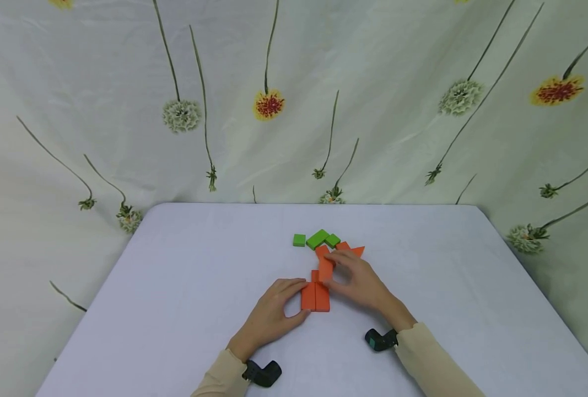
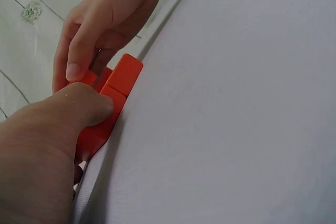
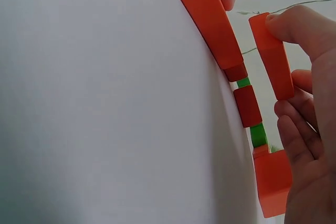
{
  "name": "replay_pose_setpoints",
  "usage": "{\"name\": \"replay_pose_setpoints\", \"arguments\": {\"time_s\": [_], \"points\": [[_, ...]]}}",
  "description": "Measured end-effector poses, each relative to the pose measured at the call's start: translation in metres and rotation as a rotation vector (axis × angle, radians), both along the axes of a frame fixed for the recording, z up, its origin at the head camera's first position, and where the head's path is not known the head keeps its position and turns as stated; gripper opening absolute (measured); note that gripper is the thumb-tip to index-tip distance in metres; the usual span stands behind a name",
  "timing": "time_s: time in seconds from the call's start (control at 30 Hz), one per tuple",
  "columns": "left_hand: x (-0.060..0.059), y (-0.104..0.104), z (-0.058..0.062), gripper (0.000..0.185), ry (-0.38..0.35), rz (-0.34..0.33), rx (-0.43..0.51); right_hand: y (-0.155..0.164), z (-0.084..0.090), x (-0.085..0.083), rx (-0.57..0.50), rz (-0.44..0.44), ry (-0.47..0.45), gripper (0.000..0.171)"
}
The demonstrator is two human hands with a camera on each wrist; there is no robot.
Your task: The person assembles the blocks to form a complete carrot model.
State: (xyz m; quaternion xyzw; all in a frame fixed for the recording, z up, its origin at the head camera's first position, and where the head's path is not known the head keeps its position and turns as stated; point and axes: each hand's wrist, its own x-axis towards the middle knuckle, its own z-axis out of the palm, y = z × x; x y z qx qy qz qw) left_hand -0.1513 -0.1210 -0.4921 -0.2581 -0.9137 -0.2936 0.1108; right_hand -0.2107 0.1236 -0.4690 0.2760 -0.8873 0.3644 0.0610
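Two orange rectangular blocks [image 1: 316, 298] lie side by side on the table. My left hand [image 1: 275, 310] grips the left one end to end, with the thumb [image 2: 100, 109] at its near end and fingertips at its far end. My right hand [image 1: 362, 277] pinches another orange rectangular block [image 3: 273, 59] by its ends, raised above the table in the right wrist view. A small orange block [image 1: 315, 275] touches the far side of the pair, partly hidden by the held block. Beyond it lies another orange block [image 1: 322, 251].
Several green blocks [image 1: 317, 239] lie in a loose row behind the orange ones. An orange block [image 1: 343, 246] and an orange triangle [image 1: 358, 251] sit beyond my right hand. The white table [image 1: 199, 264] ends at a flowered cloth [image 1: 234, 149].
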Motion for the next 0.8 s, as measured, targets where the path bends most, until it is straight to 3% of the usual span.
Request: {"name": "replay_pose_setpoints", "arguments": {"time_s": [0.8], "points": [[-0.001,0.000,-0.004,0.057,-0.010,0.012,-0.018,0.024,-0.017,0.024,-0.013,0.110,-0.046,0.051]]}}
